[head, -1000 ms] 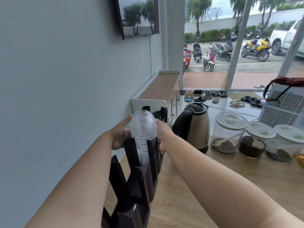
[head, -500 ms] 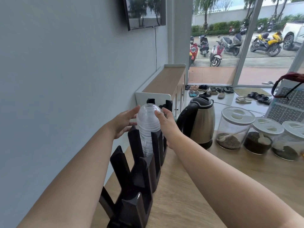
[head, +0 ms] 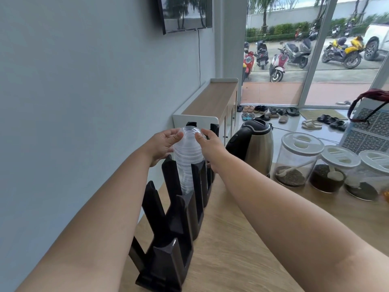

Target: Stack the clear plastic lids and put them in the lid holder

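A: In the head view, where is the stack of clear lids [head: 188,157]?
B: Standing in the black lid holder [head: 181,207] along the desk's [head: 242,249] left edge.
A: And the hands?
B: The left hand [head: 163,144] and right hand [head: 210,144] both pinch the stack's top. A kettle [head: 255,146] stands just right.

There are two hands, the left hand [head: 163,144] and the right hand [head: 211,145]. One stack of clear lids [head: 188,159] stands in one black lid holder [head: 179,218] (how many lids are in the stack, I cannot count). On the wooden counter [head: 231,249] I count one kettle [head: 253,144] and three clear jars [head: 299,160], each with a white lid. One screen [head: 185,13] hangs on the far wall.
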`<move>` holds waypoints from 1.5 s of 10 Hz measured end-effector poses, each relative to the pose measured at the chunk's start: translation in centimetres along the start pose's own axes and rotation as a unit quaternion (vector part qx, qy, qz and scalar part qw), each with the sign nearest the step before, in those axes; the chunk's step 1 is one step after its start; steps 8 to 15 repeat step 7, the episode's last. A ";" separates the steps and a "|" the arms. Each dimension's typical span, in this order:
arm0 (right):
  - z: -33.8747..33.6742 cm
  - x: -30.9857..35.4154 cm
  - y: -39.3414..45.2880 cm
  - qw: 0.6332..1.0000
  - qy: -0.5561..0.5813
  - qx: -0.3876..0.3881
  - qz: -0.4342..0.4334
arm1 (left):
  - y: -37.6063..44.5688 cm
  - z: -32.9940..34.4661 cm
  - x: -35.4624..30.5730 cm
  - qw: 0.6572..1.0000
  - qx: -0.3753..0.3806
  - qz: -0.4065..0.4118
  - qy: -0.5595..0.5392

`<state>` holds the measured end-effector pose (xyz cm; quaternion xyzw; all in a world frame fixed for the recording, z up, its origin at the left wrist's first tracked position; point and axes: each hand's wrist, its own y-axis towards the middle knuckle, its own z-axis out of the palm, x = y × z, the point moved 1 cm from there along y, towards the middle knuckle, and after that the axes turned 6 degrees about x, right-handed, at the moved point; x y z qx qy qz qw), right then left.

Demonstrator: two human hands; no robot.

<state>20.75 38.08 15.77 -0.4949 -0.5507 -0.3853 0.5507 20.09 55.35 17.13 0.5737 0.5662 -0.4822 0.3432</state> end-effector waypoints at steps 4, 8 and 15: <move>-0.4 0.0 -0.2 1.000 0.029 0.005 -0.004 | -0.7 -0.2 -0.3 1.000 -0.023 0.011 0.009; -1.5 0.7 -1.0 0.999 -0.030 -0.027 -0.034 | -1.4 -1.5 -0.7 0.989 -0.119 0.048 0.069; -1.5 0.7 -1.0 0.999 -0.030 -0.027 -0.034 | -1.4 -1.5 -0.7 0.989 -0.119 0.048 0.069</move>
